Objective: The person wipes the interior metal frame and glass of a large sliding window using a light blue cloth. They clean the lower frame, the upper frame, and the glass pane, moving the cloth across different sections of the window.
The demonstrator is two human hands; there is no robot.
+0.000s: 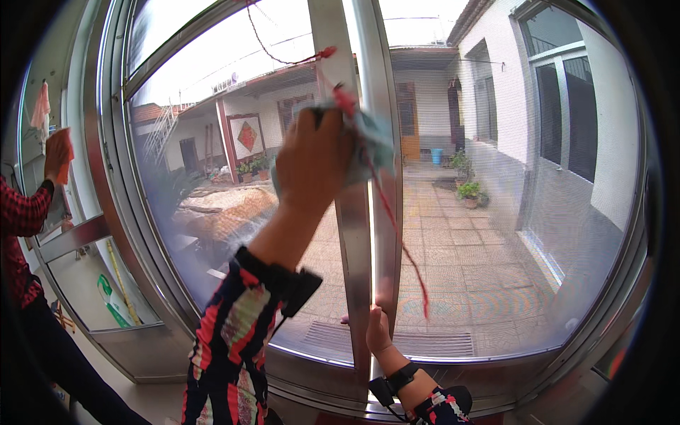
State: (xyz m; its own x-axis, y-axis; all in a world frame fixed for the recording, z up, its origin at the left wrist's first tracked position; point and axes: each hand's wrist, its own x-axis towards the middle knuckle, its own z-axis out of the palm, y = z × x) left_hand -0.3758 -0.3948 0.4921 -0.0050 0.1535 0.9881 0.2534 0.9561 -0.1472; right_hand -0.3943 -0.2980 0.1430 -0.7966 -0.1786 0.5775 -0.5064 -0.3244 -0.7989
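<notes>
My left hand (316,154) is raised in front of a metal-framed screen door, its fingers closed over a light blue cloth (374,141) at the upright frame. A red twisted cord (390,212) hangs down beside the cloth, and its upper knot (344,100) shows just above my hand. Lower down, my right hand (377,330) grips the edge of the door's metal upright (356,276); a fingertip shows on its far side. Both my wrists carry black straps with small devices. Part of the cloth is hidden behind my left hand.
At the left, another person in a checked sleeve (26,207) holds a red cloth (65,151) against a neighbouring glass panel. Metal door rails (297,372) cross below my hands. Beyond the mesh lie a paved courtyard (451,244), potted plants (470,192) and a blue bucket (436,156).
</notes>
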